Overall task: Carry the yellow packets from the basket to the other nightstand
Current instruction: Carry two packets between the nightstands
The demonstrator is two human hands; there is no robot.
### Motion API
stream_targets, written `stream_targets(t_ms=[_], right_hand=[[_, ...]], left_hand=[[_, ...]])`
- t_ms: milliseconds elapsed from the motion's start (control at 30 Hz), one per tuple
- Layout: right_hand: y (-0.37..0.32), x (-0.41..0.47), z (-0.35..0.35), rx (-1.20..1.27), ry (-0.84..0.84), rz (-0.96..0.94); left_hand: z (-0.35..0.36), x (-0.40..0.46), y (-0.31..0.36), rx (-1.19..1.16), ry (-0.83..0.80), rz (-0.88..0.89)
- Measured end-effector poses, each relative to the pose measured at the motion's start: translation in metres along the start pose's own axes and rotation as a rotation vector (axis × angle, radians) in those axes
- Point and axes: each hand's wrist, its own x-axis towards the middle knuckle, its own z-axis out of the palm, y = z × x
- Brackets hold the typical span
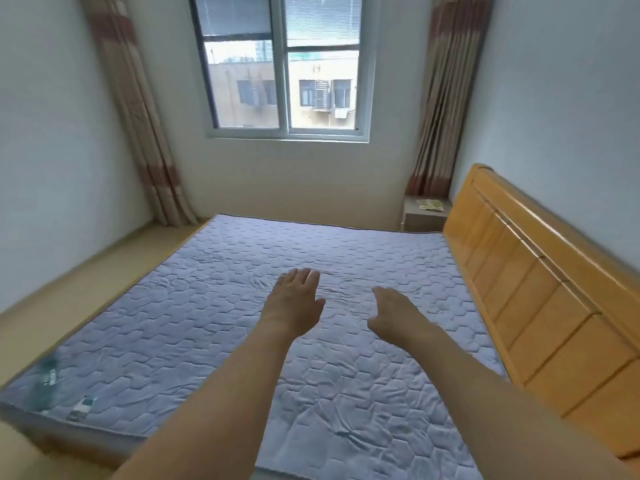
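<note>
Both hands empty; left hand [294,299] at 12 o'clock of centre, fingers straight and loose, palm down over the mattress [180,306]; right hand [391,313] just beside it at 1 o'clock, fingers relaxed, nothing held; can't tell whether either touches the bed or hovers; arms stretched forward, probably for balance or reach across the bed, not a grasp. Yellow packets [430,204] lie on the far nightstand [412,216] at 1–2 o'clock, in the corner between the wooden headboard [540,289] and the curtain [446,109]; count unclear, too small. Basket not in view, likely behind or beside the camera. My read: these packets are already delivered; empty hands fit a trip back for more, or the job finished. Window [287,64] at 12 o'clock; small labels [81,407] on the mattress corner at 8 o'clock.
</note>
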Motion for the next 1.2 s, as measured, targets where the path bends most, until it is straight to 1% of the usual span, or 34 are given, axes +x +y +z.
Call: stream_targets(t_ms=[200, 333, 500, 633, 767, 867, 1000, 1100, 1200], right_hand=[[-0.219, 0.06, 0.043, -0.003, -0.003, -0.27], [-0.362, 0.084, 0.078, -0.002, 0.0, -0.457], [-0.52, 0.108, 0.117, -0.015, -0.021, -0.645], [-0.634, 0.141, 0.148, -0.021, -0.063, -0.783], [-0.724, 0.185, 0.181, -0.035, -0.109, -0.896], [-0.792, 0.227, 0.206, -0.018, -0.137, -0.939], [-0.881, 0.28, 0.219, -0.01, -0.15, -0.976], [-0.949, 0.314, 0.226, 0.034, -0.116, -1.008], [-1.016, 0.339, 0.246, 0.021, -0.136, -1.049]], left_hand=[[-0.086, -0.053, -0.216, 0.118, 0.092, -0.236], [-0.136, -0.102, -0.346, 0.169, 0.142, -0.412], [-0.182, -0.159, -0.486, 0.197, 0.168, -0.601], [-0.202, -0.181, -0.588, 0.201, 0.172, -0.723], [-0.211, -0.186, -0.678, 0.207, 0.184, -0.807], [-0.224, -0.181, -0.748, 0.212, 0.208, -0.868], [-0.254, -0.163, -0.836, 0.238, 0.19, -0.943], [-0.276, -0.148, -0.897, 0.253, 0.225, -0.946], [-0.291, -0.14, -0.955, 0.28, 0.226, -0.932]])
